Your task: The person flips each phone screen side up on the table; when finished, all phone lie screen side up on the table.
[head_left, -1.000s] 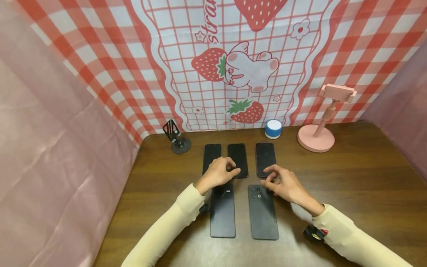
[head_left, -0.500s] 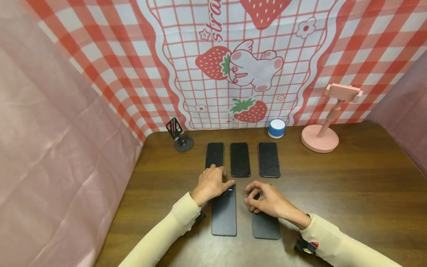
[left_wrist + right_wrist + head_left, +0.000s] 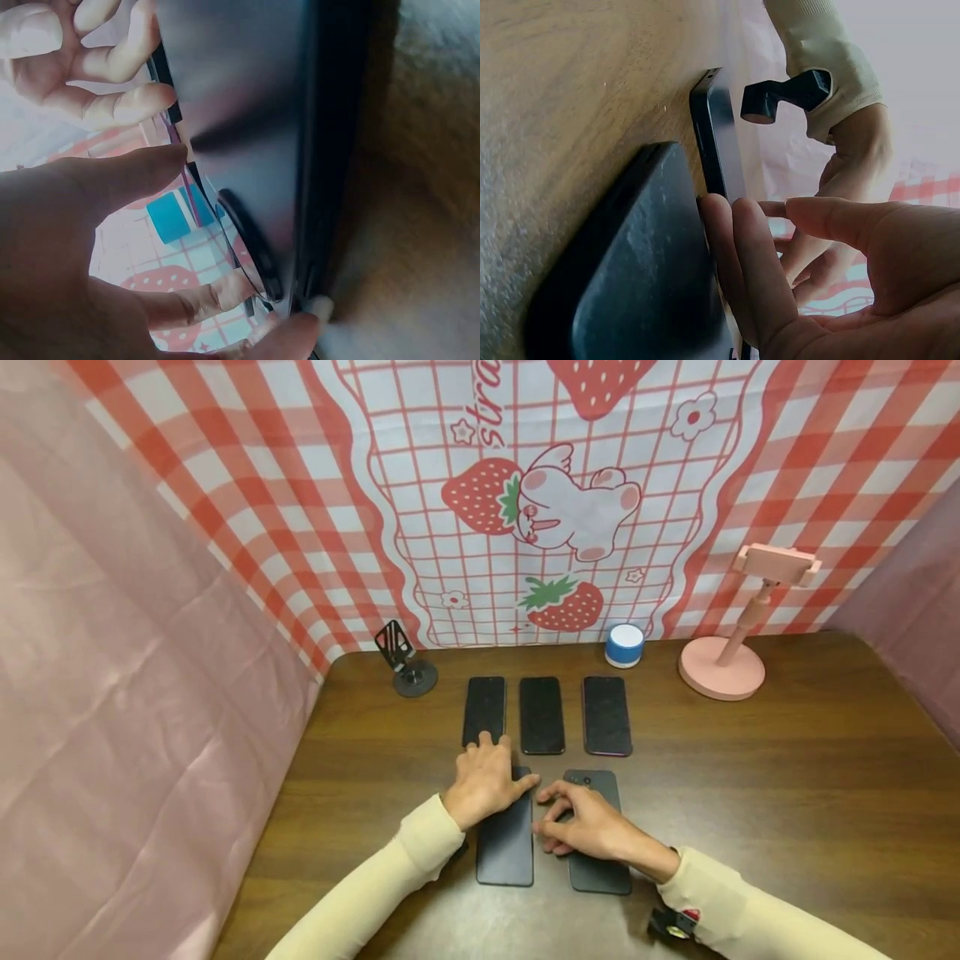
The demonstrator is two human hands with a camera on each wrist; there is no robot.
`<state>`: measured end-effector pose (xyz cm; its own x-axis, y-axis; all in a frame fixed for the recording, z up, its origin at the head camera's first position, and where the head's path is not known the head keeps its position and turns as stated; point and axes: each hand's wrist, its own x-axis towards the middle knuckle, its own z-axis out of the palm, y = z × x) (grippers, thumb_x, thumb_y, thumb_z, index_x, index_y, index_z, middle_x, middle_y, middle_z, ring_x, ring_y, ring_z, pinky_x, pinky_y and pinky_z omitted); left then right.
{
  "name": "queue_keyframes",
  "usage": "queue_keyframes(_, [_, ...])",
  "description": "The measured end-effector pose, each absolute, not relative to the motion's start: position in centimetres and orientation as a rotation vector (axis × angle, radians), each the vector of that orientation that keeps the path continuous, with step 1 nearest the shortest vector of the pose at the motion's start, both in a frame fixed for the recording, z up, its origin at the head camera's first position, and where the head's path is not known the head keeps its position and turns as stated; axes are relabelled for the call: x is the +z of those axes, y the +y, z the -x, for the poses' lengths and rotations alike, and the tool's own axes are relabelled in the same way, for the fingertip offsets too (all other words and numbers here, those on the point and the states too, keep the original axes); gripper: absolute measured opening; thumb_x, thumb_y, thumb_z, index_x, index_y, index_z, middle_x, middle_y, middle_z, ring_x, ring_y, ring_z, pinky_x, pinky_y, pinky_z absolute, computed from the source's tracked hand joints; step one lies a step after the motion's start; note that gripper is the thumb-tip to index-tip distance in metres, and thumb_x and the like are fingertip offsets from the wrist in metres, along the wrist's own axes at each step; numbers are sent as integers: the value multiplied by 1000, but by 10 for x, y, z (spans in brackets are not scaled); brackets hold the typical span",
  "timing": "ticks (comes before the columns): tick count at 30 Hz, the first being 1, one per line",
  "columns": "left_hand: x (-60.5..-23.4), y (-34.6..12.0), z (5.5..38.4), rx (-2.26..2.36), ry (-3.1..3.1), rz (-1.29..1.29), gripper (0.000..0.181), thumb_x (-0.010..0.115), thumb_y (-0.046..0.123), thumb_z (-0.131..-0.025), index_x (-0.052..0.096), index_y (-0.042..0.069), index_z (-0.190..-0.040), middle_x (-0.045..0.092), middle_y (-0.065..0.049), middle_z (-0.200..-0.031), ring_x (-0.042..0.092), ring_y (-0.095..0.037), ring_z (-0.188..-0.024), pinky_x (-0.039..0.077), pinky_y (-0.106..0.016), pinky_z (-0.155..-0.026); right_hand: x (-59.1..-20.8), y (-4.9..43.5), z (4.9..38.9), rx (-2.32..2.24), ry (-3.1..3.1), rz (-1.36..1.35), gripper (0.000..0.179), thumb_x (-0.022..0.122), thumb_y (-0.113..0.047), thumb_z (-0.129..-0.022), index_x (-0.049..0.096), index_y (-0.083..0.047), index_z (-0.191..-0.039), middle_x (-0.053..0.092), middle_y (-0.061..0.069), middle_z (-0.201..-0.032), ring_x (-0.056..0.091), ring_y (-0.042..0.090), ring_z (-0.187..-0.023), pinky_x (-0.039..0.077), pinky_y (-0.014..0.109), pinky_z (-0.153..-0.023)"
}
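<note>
Two phones lie back up in the near row: a dark grey left one (image 3: 506, 847) and a dark right one (image 3: 603, 877). My left hand (image 3: 486, 777) spreads over the far end of the left phone, its thumb at the phone's right edge. In the left wrist view a fingertip (image 3: 300, 334) sits at the phone's other edge, beside its round camera bump (image 3: 247, 240). My right hand (image 3: 588, 822) hovers over the right phone with loosely bent fingers, holding nothing. Its fingertips (image 3: 718, 206) reach into the gap between the two phones.
Beyond the hands lie three phones with dark screens up: left (image 3: 485, 706), middle (image 3: 542, 714) and right (image 3: 607, 714). Along the back stand a black folding phone stand (image 3: 408, 672), a blue and white round container (image 3: 624, 646) and a pink phone stand (image 3: 722, 668).
My right hand has moved left and nearer, from the upper right of the right phone to its left edge. The left hand has come back from the middle far phone and spread its fingers.
</note>
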<state>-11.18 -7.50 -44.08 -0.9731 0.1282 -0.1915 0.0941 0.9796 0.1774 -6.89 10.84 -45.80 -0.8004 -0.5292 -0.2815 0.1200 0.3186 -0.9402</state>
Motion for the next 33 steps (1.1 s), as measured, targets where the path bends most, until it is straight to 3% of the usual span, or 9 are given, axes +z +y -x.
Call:
queue_keyframes(6, [-445,-73,111,224,2957,-169,68,80,60,-85,64,7,-124,61,-22,-117,70,-42,-94,60,-49,-75,-458,107,69,-1528,1988,333,45,72,-11,-96,55,10,-132,76,14,-97,78,26,-77,64,35,-66])
queue_keyframes(20, [-450,-73,111,303,2976,-125,57,77,53,-87,67,7,-118,60,-25,-115,69,-42,-78,62,-46,-70,-460,103,66,-1538,1959,285,46,68,-9,-95,54,12,-134,76,15,-101,78,23,-79,64,34,-68])
queue_keyframes(29, [-451,-81,109,502,2946,-151,49,74,52,-89,68,8,-111,64,-22,-104,68,-41,-76,59,-47,-70,-462,103,64,-1564,1986,299,46,77,-10,-92,56,8,-128,72,15,-99,74,17,-72,64,34,-66])
queue_keyframes(33, [-450,-85,108,619,2928,-143,42,74,51,-89,68,11,-104,64,-18,-100,66,-36,-74,55,-42,-67,-463,103,65,-1582,1989,307,44,79,-9,-91,55,7,-125,71,14,-97,73,17,-69,64,34,-65])
